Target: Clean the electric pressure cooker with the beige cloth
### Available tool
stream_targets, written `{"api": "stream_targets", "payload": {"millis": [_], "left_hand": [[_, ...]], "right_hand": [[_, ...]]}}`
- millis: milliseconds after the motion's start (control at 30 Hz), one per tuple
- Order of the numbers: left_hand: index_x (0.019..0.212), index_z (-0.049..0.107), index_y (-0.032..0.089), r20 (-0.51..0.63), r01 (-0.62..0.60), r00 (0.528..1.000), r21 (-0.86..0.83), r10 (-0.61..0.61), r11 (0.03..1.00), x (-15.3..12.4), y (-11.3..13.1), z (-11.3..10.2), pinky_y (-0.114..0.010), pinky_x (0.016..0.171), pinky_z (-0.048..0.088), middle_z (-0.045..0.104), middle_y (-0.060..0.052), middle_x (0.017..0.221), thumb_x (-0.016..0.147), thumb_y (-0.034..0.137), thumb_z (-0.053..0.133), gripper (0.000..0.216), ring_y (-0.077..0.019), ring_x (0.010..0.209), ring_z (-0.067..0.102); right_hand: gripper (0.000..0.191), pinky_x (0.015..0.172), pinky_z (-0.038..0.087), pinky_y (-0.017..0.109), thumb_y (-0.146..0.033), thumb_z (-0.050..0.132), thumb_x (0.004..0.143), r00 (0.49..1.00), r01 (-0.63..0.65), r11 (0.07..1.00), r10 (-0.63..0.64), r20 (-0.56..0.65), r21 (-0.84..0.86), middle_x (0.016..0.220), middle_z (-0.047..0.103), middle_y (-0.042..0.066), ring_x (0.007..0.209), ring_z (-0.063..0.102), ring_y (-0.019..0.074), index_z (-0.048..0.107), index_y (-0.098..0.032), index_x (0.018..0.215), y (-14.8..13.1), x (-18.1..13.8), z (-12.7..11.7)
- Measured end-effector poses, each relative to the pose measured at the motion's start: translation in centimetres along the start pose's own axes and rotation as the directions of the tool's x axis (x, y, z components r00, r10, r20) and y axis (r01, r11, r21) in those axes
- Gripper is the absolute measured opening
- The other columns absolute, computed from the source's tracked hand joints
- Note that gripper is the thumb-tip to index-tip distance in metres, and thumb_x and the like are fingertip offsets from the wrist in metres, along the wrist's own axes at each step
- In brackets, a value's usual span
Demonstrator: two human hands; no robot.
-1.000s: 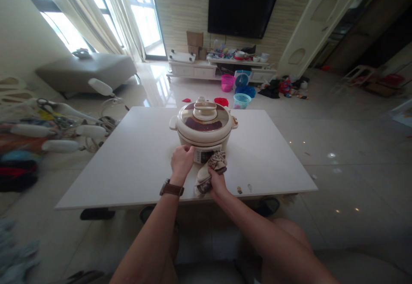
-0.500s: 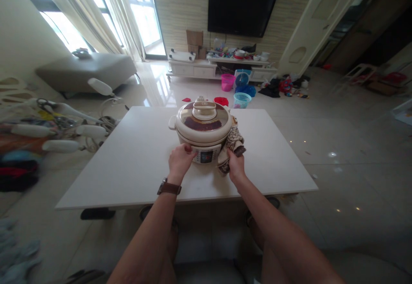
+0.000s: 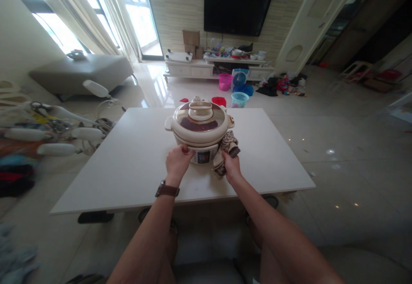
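A cream electric cooker [image 3: 180,140] stands on the white table [image 3: 128,163], its glass lid [image 3: 210,120] on. Dark stuff shows through the glass. My left hand [image 3: 177,161], with a brown-strapped watch at the wrist, is at the left end of the cooker's control panel [image 3: 203,157]. Its fingers are curled and the thumb reaches the panel; what they may pinch is hidden. Bunched in my right hand [image 3: 232,166] is a brown and cream patterned cloth [image 3: 229,142], lying against the cooker's front right side, below the right handle [image 3: 231,121].
Baskets, one pink [image 3: 225,81] and one light blue [image 3: 240,99], stand on the floor beyond the table. A cluttered TV cabinet [image 3: 201,71] lines the far wall. To the left is a lamp-like fixture with white shades [image 3: 58,149].
My right hand has brought the cloth a little down and toward me along the cooker's side, so the right handle shows more. My left hand stays by the panel. The view has shifted slightly.
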State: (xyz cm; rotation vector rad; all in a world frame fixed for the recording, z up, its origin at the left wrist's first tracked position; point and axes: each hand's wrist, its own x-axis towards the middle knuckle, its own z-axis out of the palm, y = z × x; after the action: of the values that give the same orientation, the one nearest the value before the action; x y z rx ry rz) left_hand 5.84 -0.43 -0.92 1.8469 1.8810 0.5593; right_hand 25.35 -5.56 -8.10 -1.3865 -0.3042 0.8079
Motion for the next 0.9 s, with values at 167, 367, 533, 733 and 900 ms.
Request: {"api": "stream_targets", "payload": {"millis": [167, 367, 533, 733, 900], "left_hand": [[0.095, 0.077, 0.026, -0.005, -0.003, 1.0, 0.008, 0.003, 1.0, -0.02, -0.03, 0.07, -0.035, 0.084, 0.053, 0.084, -0.006, 0.103, 0.086, 0.042, 0.08, 0.019, -0.0285, 0.104, 0.077], [0.097, 0.077, 0.027, -0.011, -0.032, 0.999, 0.062, 0.033, 0.998, -0.19, 0.0, 0.03, -0.037, 0.085, 0.053, 0.084, -0.006, 0.103, 0.089, 0.043, 0.077, 0.018, -0.0303, 0.105, 0.076], [0.1, 0.077, 0.028, -0.006, -0.031, 0.999, 0.083, 0.032, 0.996, -0.3, 0.02, 0.0, -0.038, 0.086, 0.052, 0.083, -0.007, 0.105, 0.091, 0.044, 0.075, 0.018, -0.0307, 0.106, 0.076], [0.101, 0.076, 0.028, -0.017, -0.057, 0.998, 0.126, 0.06, 0.99, -0.42, -0.05, 0.04, -0.038, 0.085, 0.052, 0.083, -0.008, 0.105, 0.092, 0.047, 0.073, 0.021, -0.0323, 0.107, 0.075], [0.101, 0.076, 0.027, -0.024, -0.088, 0.995, 0.141, 0.093, 0.986, -0.53, -0.11, 0.06, -0.038, 0.085, 0.052, 0.082, -0.008, 0.104, 0.093, 0.046, 0.073, 0.021, -0.0327, 0.107, 0.075]], "right_hand": [[0.034, 0.092, 0.062, 0.038, -0.033, 0.081, 0.071, 1.0, 0.0, 1.0, 0.0, -0.006, 0.005, 0.106, 0.084, 0.008, 0.104, 0.078, 0.0283, 0.078, -0.018, 0.101, 0.18, -0.19, 0.0], [0.036, 0.093, 0.061, 0.038, -0.033, 0.081, 0.072, 1.0, 0.004, 1.0, -0.004, -0.001, -0.002, 0.107, 0.084, 0.008, 0.104, 0.078, 0.028, 0.079, -0.018, 0.104, 0.28, -0.33, 0.07], [0.034, 0.091, 0.062, 0.039, -0.033, 0.081, 0.072, 1.0, -0.002, 1.0, 0.002, -0.005, -0.002, 0.105, 0.084, 0.008, 0.103, 0.078, 0.0286, 0.079, -0.018, 0.102, 0.41, -0.32, 0.07], [0.034, 0.092, 0.062, 0.038, -0.033, 0.082, 0.072, 1.0, 0.0, 1.0, 0.0, -0.018, -0.004, 0.104, 0.084, 0.008, 0.102, 0.079, 0.0283, 0.079, -0.018, 0.102, 0.29, -0.5, 0.16], [0.033, 0.092, 0.062, 0.038, -0.031, 0.082, 0.071, 1.0, 0.008, 1.0, -0.008, -0.016, -0.005, 0.104, 0.084, 0.008, 0.103, 0.079, 0.0284, 0.079, -0.017, 0.102, 0.2, -0.58, 0.18]]}}
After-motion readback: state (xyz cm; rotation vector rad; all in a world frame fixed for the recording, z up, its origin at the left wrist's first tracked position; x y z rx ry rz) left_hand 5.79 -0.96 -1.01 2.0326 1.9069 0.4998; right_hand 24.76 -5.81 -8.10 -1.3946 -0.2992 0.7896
